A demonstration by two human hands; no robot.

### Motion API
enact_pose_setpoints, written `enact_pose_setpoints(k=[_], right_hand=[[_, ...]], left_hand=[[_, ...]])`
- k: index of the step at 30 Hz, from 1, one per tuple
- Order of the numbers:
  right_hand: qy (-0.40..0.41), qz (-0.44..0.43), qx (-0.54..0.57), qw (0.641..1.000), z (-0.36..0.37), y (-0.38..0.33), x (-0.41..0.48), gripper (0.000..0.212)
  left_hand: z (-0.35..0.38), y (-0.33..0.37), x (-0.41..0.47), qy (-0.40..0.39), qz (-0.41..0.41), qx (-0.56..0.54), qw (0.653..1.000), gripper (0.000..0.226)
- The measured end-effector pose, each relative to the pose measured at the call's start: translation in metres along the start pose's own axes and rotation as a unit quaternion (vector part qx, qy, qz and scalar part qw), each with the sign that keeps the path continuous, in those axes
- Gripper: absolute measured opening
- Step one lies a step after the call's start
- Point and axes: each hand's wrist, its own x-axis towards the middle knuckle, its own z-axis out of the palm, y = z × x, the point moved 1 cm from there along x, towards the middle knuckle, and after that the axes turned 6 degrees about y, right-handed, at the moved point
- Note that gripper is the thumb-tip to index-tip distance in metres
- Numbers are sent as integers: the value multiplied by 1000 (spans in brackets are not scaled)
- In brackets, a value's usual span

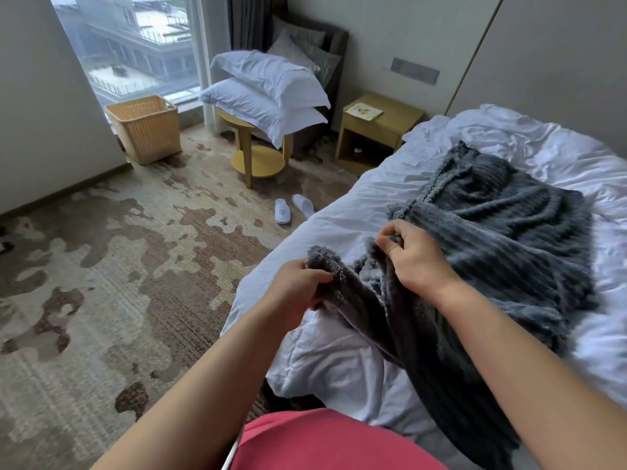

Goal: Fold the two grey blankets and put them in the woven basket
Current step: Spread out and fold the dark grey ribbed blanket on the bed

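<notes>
Gathering an edge of the grey blanket (509, 239), by my reading; first fold is only just starting; nothing is squared up yet, and nothing is showing in the woven basket (146, 130), though its inside is only partly in view. Left hand (298, 286) is gripping a fuzzy corner of the cloth, fingers curled round it; right hand (415, 256) is pinching a bunched fold just beside it, thumb and fingertips closed on the fabric, back of the hand toward the camera. Both hands are working near each other, not touching, over the near corner of the bed (339, 205); cloth is hanging down from them toward the person's body and running on beyond the right hand, where the ribbed bulk is lying rumpled on the white sheet. Whether that heap is one blanket or both, cannot tell. Basket is standing upright on the carpet, well off beyond the left hand, by the window. Next move, as I judge it, is calling for the hands to slide apart along the edge to find two corners, then lift the cloth free; thick soft pile is likely to sag rather than hold a crease.
</notes>
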Motion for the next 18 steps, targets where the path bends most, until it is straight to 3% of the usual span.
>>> enact_pose_setpoints(k=[2, 5, 7, 9, 11, 14, 18], right_hand=[[-93, -14, 40, 995, -11, -9, -8, 12], [-273, -62, 220, 934, -23, -30, -23, 16], [-260, -72, 215, 938, -17, -35, -21, 14], [-160, -75, 105, 979, -4, -29, -12, 14], [-117, -59, 61, 990, 9, -22, -6, 13], [-146, -52, 63, 986, 24, -9, -7, 16], [-193, -14, 89, 977, 43, 7, -13, 12]], left_hand=[[1, 1, -1, -14, 5, -4, 1000, 7], [8, 7, -3, -105, 9, 5, 994, 12], [13, 11, -6, -175, -2, -12, 984, 13], [18, 14, -9, -210, -19, -34, 977, 17], [16, 12, -8, -217, -58, -72, 972, 27], [6, 2, -4, -264, -59, -38, 962, 47], [-3, -11, -5, -261, -19, 57, 964, 28]])
